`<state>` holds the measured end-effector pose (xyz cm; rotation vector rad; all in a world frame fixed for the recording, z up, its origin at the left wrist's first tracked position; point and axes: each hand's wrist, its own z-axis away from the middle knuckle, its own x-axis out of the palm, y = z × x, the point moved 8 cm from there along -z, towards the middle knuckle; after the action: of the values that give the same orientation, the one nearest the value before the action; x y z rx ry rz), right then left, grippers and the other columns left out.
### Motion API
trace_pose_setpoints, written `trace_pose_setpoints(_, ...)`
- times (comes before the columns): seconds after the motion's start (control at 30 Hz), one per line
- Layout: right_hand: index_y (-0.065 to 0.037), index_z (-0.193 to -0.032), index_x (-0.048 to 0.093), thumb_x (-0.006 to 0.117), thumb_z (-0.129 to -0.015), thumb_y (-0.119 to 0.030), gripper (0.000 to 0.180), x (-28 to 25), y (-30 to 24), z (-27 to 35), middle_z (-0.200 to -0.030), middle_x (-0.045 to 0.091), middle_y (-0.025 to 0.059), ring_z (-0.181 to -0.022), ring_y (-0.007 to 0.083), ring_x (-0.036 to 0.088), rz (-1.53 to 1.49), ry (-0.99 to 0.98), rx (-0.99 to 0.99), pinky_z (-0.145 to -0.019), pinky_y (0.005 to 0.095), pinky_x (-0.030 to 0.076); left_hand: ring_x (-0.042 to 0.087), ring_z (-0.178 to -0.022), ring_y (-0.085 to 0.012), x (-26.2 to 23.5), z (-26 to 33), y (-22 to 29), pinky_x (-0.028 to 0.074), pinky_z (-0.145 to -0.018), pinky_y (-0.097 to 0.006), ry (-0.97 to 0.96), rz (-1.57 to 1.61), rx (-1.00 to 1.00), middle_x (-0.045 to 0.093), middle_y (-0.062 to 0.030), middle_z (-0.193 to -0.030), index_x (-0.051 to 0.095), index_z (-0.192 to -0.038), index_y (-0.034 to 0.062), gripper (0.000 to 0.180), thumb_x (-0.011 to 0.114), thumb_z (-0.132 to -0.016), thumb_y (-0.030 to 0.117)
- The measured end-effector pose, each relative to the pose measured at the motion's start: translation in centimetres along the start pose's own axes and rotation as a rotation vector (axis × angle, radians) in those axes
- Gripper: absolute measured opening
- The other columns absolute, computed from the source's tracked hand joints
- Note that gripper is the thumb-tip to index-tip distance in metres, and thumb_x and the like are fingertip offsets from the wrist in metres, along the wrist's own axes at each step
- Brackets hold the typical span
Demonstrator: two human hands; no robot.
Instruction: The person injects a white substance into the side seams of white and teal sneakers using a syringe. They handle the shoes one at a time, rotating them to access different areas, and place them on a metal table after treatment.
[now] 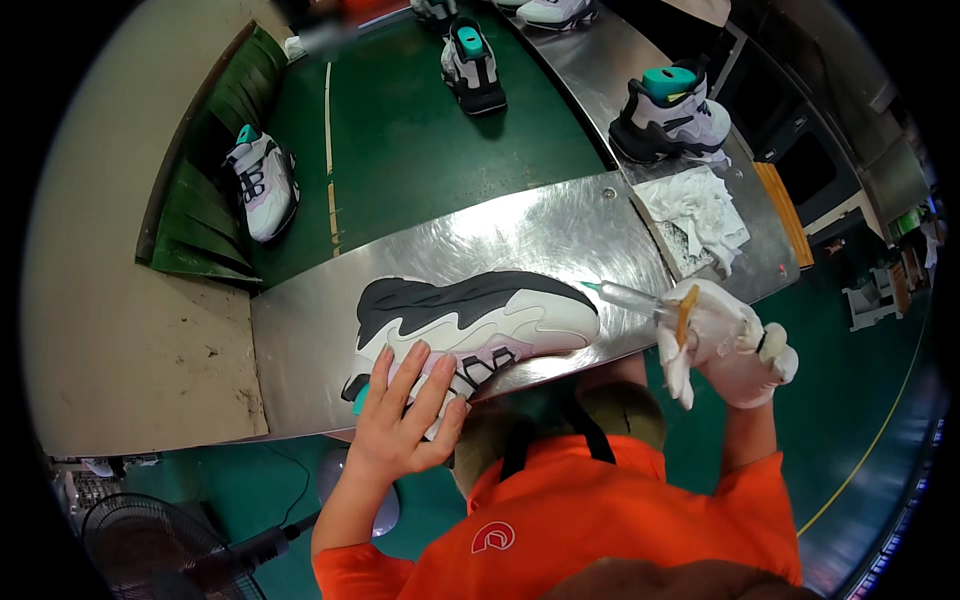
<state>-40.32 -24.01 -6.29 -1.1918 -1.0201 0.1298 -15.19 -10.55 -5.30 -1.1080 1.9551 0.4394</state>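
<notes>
A white, black and pale-lilac sneaker point(480, 320) lies on its side on the steel bench, its black sole on the far side and its toe to the right. My bare left hand point(405, 410) holds it down at the ankle and laces, fingers spread over the upper. In my white-gloved right hand point(725, 340) is a clear dispensing bottle point(635, 298), its thin green tip close to the toe edge of the sole. Whether that tip touches the shoe I cannot tell. A yellow-brown strip point(686, 315) shows at the gloved fingers.
Beyond the steel bench point(310, 330) runs a green conveyor belt point(390, 130), carrying a sneaker point(264, 185) at left and another point(472, 70) farther back. At right stand a sneaker point(670, 115) and a tray with crumpled white cloth point(700, 215). A fan point(150, 550) is at lower left.
</notes>
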Motion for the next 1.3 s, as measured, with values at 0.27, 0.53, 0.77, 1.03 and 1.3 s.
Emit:
trace_pose_setpoints(0.27, 0.019, -0.129, 0.037, 0.079, -0.048, -0.052, 0.116, 1.3, 1.4, -3.5, -0.097, 0.059, 0.0296, -0.071, 0.0356, 0.068, -0.121, -0.126, 0.049, -0.049, 0.0354, 0.057, 0.059, -0.114, -0.0410, 0.0, 0.1, -0.2, 0.044, -0.098, -0.060, -0.024, -0.004, -0.014, 0.061, -0.0171, -0.125, 0.049, -0.114, 0.0112, 0.035, 0.067, -0.084, 0.012)
trace_pose_setpoints(0.53, 0.019, -0.130, 0.038, 0.081, -0.051, -0.049, 0.113, 0.4, 1.6, -3.7, -0.098, 0.060, 0.0310, -0.074, 0.0389, 0.068, -0.118, -0.099, 0.185, -0.049, 0.0382, 0.057, 0.061, -0.111, -0.0422, 0.2, -0.3, -0.3, 0.045, -0.097, -0.060, -0.043, 0.005, -0.030, 0.063, -0.0168, -0.122, 0.048, -0.112, 0.0117, 0.034, 0.066, -0.084, 0.011)
trace_pose_setpoints(0.77, 0.018, -0.132, 0.038, 0.082, -0.053, -0.050, 0.113, -1.5, 1.4, -2.4, -0.097, 0.060, 0.0320, -0.073, 0.0394, 0.068, -0.137, -0.070, 0.184, -0.050, 0.0387, 0.058, 0.061, -0.111, -0.0440, 0.4, -0.8, -0.1, 0.046, -0.095, -0.059, -0.078, -0.030, -0.057, 0.064, -0.0174, -0.122, 0.046, -0.118, 0.0123, 0.034, 0.063, -0.088, 0.011)
trace_pose_setpoints(1.03, 0.016, -0.126, 0.043, 0.081, -0.050, -0.051, 0.108, -3.0, 1.9, -1.8, -0.097, 0.059, 0.0298, -0.073, 0.0334, 0.068, -0.258, -0.113, 0.046, -0.054, 0.0362, 0.060, 0.061, -0.113, -0.0437, 0.7, -1.5, 1.5, 0.047, -0.094, -0.058, -0.118, -0.108, -0.130, 0.063, -0.0215, -0.122, 0.045, -0.125, 0.0112, 0.035, 0.060, -0.094, 0.016)
trace_pose_setpoints(1.3, 0.014, -0.125, 0.042, 0.080, -0.048, -0.054, 0.110, -3.8, 3.5, -1.5, -0.096, 0.058, 0.0257, -0.078, 0.0308, 0.069, -0.445, -0.204, -0.071, -0.059, 0.0364, 0.062, 0.063, -0.111, -0.0430, 0.7, -2.2, 2.4, 0.050, -0.091, -0.057, -0.120, -0.176, -0.164, 0.065, -0.0217, -0.119, 0.045, -0.129, 0.0116, 0.036, 0.057, -0.095, 0.016)
